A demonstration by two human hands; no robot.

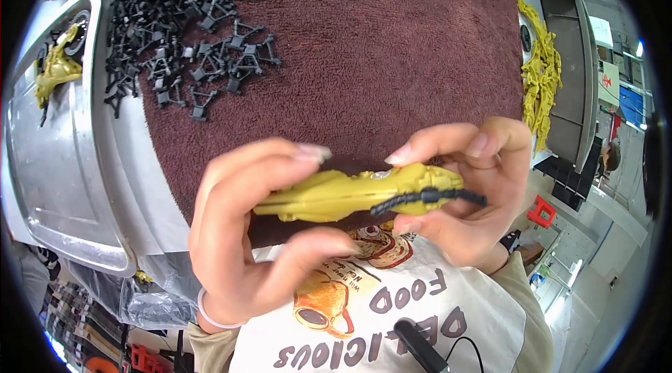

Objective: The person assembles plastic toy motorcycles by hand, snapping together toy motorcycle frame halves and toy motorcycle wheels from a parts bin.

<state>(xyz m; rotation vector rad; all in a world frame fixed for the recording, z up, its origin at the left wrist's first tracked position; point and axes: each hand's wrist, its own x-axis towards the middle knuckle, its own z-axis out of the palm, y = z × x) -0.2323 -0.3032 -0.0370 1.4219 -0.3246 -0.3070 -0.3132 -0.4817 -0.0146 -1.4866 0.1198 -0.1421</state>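
Observation:
A yellow plastic toy motorcycle body [332, 198] with a black handlebar [430, 196] across its right end lies level above the cloth. My right hand [483, 191] grips that end, thumb below and index finger above. Around the other end curves my left hand [241, 222], slightly blurred. Its thumb and fingertips stand apart from the body, above and below it. The rear tip of the body reaches in toward the left palm, and whether it touches there is hard to see.
A brown-red towel [392, 58] covers the table. Small black plastic frames [203, 44] are heaped at far left. On the left, a metal tray [63, 184] bears a yellow toy motorcycle [59, 72] with black wheels. Several yellow toy parts [542, 72] line the right edge.

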